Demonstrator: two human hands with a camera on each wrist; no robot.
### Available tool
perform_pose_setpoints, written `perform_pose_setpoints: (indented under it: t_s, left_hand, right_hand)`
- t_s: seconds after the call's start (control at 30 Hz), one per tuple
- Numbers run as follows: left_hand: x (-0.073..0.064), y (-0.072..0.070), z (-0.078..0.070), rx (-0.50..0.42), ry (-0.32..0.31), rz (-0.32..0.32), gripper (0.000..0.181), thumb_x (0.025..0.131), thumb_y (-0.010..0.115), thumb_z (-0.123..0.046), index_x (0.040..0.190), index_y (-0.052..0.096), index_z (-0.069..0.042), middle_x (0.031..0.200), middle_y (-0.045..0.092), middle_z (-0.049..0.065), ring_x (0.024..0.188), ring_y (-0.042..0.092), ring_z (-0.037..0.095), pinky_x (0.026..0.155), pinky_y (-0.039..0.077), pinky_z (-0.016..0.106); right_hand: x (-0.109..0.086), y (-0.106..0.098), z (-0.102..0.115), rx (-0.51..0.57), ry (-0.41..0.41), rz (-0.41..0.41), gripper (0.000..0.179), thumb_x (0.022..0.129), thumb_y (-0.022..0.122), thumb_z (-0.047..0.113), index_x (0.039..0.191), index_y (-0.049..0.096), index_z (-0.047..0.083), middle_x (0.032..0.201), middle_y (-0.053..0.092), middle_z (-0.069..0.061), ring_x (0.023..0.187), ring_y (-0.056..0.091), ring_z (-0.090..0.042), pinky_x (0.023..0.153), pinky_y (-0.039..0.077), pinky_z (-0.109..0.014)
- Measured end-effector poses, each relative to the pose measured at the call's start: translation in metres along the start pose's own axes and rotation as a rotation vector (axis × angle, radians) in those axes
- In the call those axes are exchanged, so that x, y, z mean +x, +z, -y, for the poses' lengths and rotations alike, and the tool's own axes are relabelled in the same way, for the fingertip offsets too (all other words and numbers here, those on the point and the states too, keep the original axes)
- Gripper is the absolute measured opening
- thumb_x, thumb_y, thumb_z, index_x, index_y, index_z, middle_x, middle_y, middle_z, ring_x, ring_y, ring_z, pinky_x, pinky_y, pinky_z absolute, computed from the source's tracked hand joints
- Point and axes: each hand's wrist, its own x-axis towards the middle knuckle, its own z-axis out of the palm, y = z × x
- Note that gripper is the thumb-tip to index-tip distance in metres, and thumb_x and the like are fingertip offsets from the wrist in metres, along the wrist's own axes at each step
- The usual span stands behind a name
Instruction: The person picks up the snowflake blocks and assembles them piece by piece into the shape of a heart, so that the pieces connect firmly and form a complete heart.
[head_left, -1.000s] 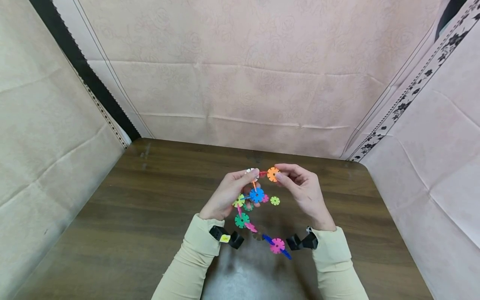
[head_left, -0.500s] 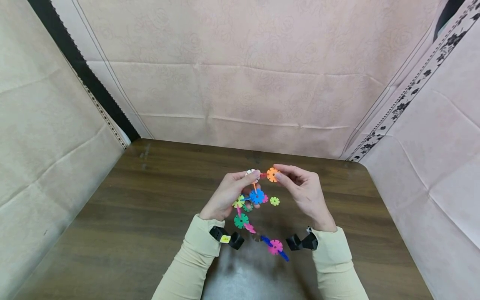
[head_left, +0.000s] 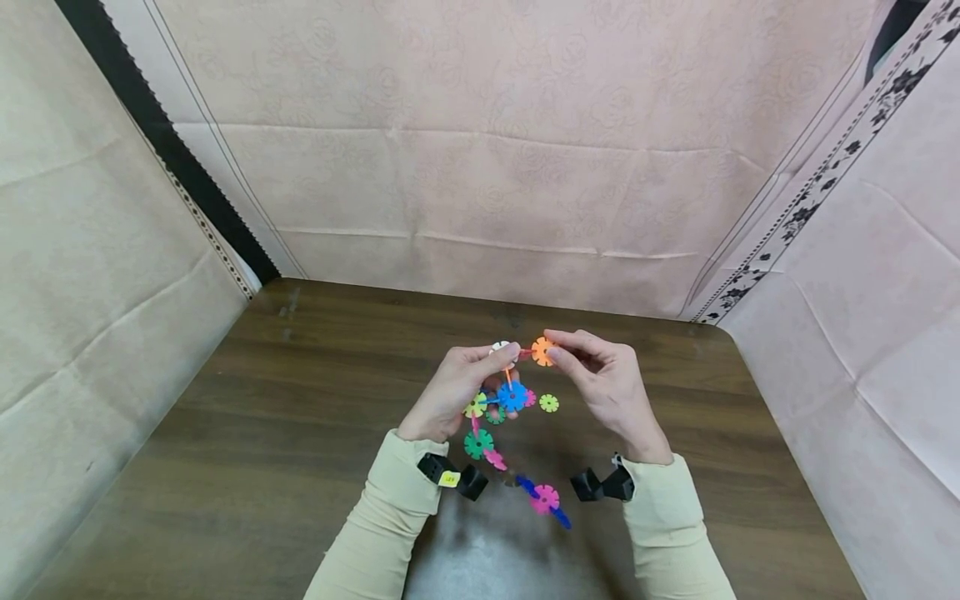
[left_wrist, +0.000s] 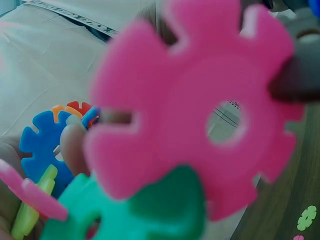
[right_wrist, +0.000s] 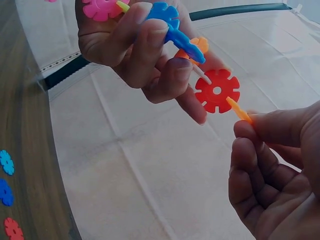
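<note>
Near the table's far side, my left hand (head_left: 453,387) pinches a white notched disc (head_left: 498,347) between thumb and fingers. From it hangs a chain of interlocking notched plastic discs: an orange one seen edge-on, a blue disc (head_left: 513,397), a yellow-green disc (head_left: 476,405), a green disc (head_left: 478,444), and a pink disc (head_left: 545,499) between blue ones at the low end. My right hand (head_left: 611,383) pinches an orange disc (head_left: 542,351) by thumb and fingertips. That orange disc meets a red disc (right_wrist: 222,102), which joins the white piece. Close to the left wrist camera, a pink disc (left_wrist: 172,100) blocks much.
Loose discs lie on the wooden table (head_left: 315,400): a lime-green disc (head_left: 549,403), a small pink disc (head_left: 530,397) and a green disc (head_left: 496,415) under the chain. Pale cloth walls (head_left: 480,200) enclose the table at the back and both sides.
The low end of the chain has swung left and slightly down. My right hand and the orange disc have shifted very slightly left; both hands keep their hold.
</note>
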Motion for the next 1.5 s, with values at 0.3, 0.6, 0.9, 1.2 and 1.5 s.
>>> perform_pose_setpoints:
  t_s: [0.3,0.6,0.9,1.2,1.5]
  left_hand:
    - [0.000,-0.001,0.003,0.018,-0.005,-0.010,0.052,0.088,0.067,-0.050,0.080,0.067,0.001,0.066,0.065,0.017,0.060,0.067,0.036,0.049,0.052,0.032]
    - [0.001,-0.001,0.007,-0.002,-0.003,0.001,0.052,0.088,0.066,-0.050,0.080,0.068,0.002,0.067,0.066,0.017,0.058,0.066,0.030,0.048,0.051,0.030]
    - [-0.001,0.002,0.005,0.003,0.042,0.054,0.046,0.093,0.063,-0.042,0.084,0.069,0.003,0.067,0.066,0.015,0.059,0.067,0.029,0.048,0.051,0.028]
    - [0.000,0.003,0.004,-0.003,0.042,0.078,0.047,0.094,0.062,-0.041,0.085,0.069,0.004,0.067,0.067,0.014,0.058,0.066,0.024,0.046,0.050,0.027]
    - [0.001,0.004,0.001,0.030,0.051,0.075,0.052,0.094,0.060,-0.046,0.084,0.069,0.004,0.069,0.068,0.015,0.054,0.063,0.020,0.045,0.049,0.026]
  right_hand:
    - [0.001,0.000,0.002,-0.050,-0.035,0.024,0.025,0.090,0.071,0.017,0.115,0.073,0.015,0.098,0.070,-0.003,0.085,0.066,-0.021,0.072,0.055,-0.026]
    - [0.004,0.000,0.000,-0.027,-0.018,0.024,0.023,0.091,0.069,0.012,0.114,0.073,0.011,0.099,0.072,-0.006,0.086,0.067,-0.025,0.072,0.055,-0.025]
    - [0.005,-0.002,-0.001,-0.022,-0.019,0.011,0.021,0.091,0.069,0.012,0.111,0.074,0.010,0.094,0.072,-0.007,0.074,0.057,-0.018,0.057,0.043,-0.022]
    - [0.003,0.003,0.001,0.006,-0.033,-0.038,0.020,0.090,0.070,0.012,0.109,0.074,0.010,0.094,0.070,-0.009,0.074,0.055,-0.018,0.059,0.046,-0.022]
    - [-0.002,0.012,0.025,-0.003,-0.105,-0.099,0.019,0.087,0.067,-0.006,0.106,0.070,-0.008,0.089,0.068,-0.021,0.070,0.060,-0.014,0.061,0.052,-0.019]
